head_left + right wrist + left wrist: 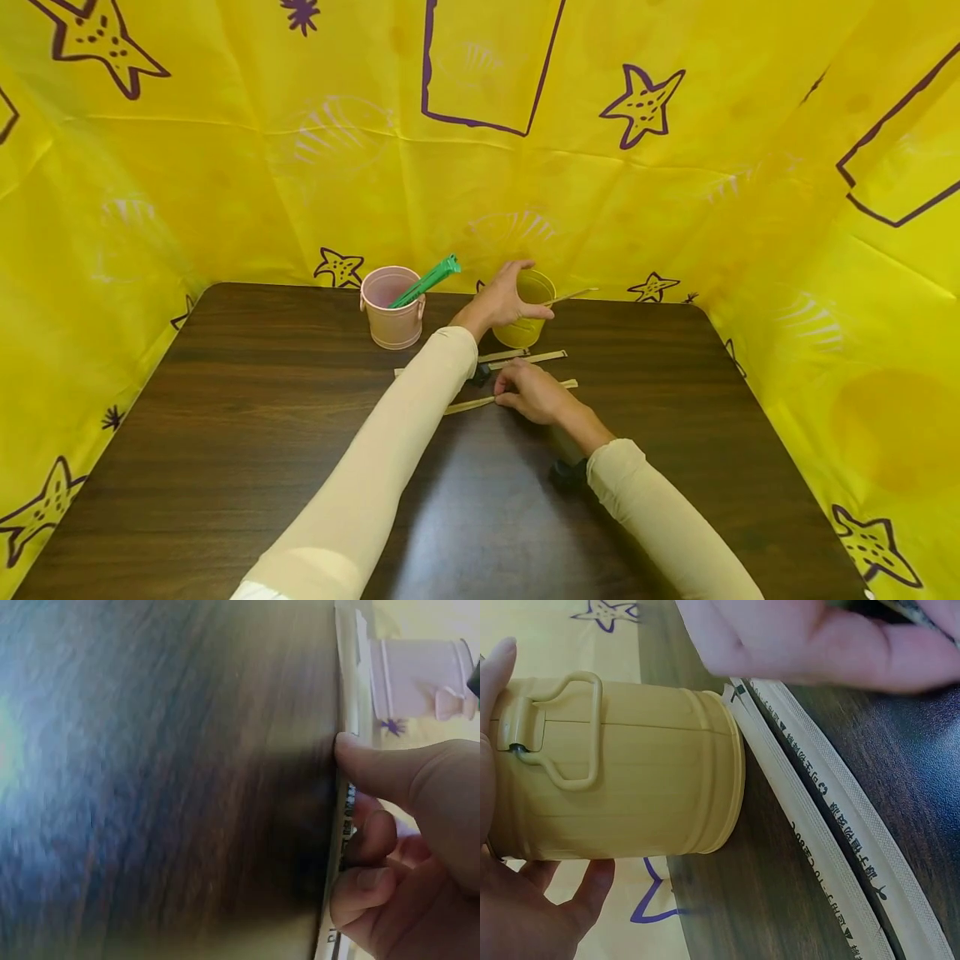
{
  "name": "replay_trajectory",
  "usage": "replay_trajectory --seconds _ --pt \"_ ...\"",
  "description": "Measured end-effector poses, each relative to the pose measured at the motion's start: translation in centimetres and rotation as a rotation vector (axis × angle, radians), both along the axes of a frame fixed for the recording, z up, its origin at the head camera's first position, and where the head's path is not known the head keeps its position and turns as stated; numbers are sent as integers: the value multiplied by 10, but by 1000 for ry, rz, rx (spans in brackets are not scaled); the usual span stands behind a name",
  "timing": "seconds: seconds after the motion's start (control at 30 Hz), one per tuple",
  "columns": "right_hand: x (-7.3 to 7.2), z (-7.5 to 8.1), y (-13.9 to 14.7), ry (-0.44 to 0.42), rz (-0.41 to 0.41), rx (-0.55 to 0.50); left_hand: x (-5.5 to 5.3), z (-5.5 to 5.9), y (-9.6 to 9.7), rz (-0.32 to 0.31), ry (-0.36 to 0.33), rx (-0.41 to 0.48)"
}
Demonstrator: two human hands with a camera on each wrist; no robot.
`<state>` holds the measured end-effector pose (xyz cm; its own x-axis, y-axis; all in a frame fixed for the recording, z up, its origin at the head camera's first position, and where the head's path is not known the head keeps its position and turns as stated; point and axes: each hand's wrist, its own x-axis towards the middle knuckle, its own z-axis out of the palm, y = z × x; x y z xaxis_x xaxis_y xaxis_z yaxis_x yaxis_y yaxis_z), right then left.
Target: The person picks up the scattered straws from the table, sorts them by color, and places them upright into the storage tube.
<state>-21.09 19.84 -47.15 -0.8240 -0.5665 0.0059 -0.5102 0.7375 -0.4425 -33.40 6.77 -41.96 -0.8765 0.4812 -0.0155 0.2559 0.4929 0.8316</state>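
My left hand (504, 302) holds the small yellow bucket (519, 335) near its rim, with thumb and fingers on opposite sides. In the left wrist view the wire handle (596, 735) hangs on the bucket's side. One thin stick-like packet (579, 293) leans out of the bucket to the right. Nearer the front, my right hand (536, 393) pinches a long paper-wrapped straw (467, 407) that lies along the table. Between that hand and the bucket lie other paper-wrapped straws (546, 357), printed with dark lettering; my left forearm partly covers them.
A pink bucket (395, 329) stands left of the yellow one, with green wrapped sticks (426, 282) leaning in it. Both are near the back edge of the dark wooden table (247, 400). Yellow patterned cloth (225, 167) hangs behind and at both sides.
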Motion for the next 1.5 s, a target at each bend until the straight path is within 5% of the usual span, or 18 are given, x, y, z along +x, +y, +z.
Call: replay_trajectory --seconds 0.47,0.67,0.93,1.03,1.17,1.4,1.5 --pt "1 26 46 -145 -59 21 1 1 -2 -8 14 1" --pt "3 36 76 -123 -30 42 0 1 -3 5 12 -3" --pt "10 72 110 -279 -115 -46 0 0 0 0 4 -5" --pt "13 92 115 -257 -179 -186 0 0 0 2 11 -8" --pt "15 114 118 -110 -265 -473 0 1 0 0 11 -9" --pt "3 136 101 20 -311 -1296 2 1 0 2 1 -9" --pt "-11 141 93 112 -381 -1445 2 1 0 4 5 -6"
